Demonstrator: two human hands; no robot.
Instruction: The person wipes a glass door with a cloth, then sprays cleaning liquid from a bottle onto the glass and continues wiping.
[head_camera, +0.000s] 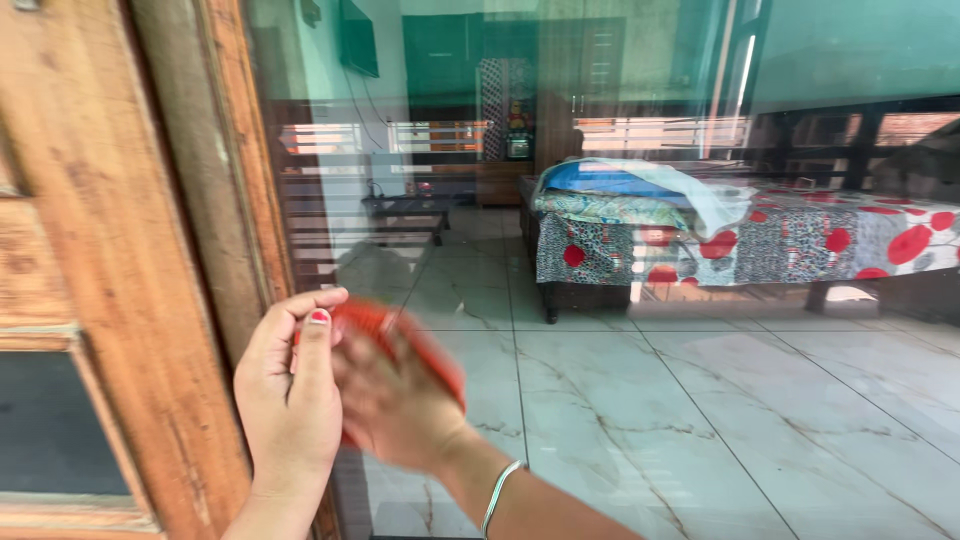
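Sitting between both hands at the lower left of the view, a flat orange-red thing (400, 335), perhaps a cloth or scrubbing pad though motion blur hides its exact kind, is held up against a large glass pane (620, 200) beside a wooden door frame (130, 250). It seems to be kept flat to the glass so that its face meets the surface, which is a reading of the pose and not something plainly shown. The left hand (290, 395) is upright, fingers curled loosely round the thing's left edge, the thumb with a red-painted nail lying along the front; it grips, neither spread nor fisted. The right hand (395, 405) is smeared by movement, its palm apparently turned toward the thing and covering its lower part; how far its fingers are opened I cannot tell. A thin silver bangle (500, 490) circles the right wrist. Beyond the glass, or mirrored in it, lies a pale marble floor (720, 400), a bed (740, 235) with a red-spotted cover and a heap of blue and white bedding, a dark low table (405, 210) farther back, and green walls.
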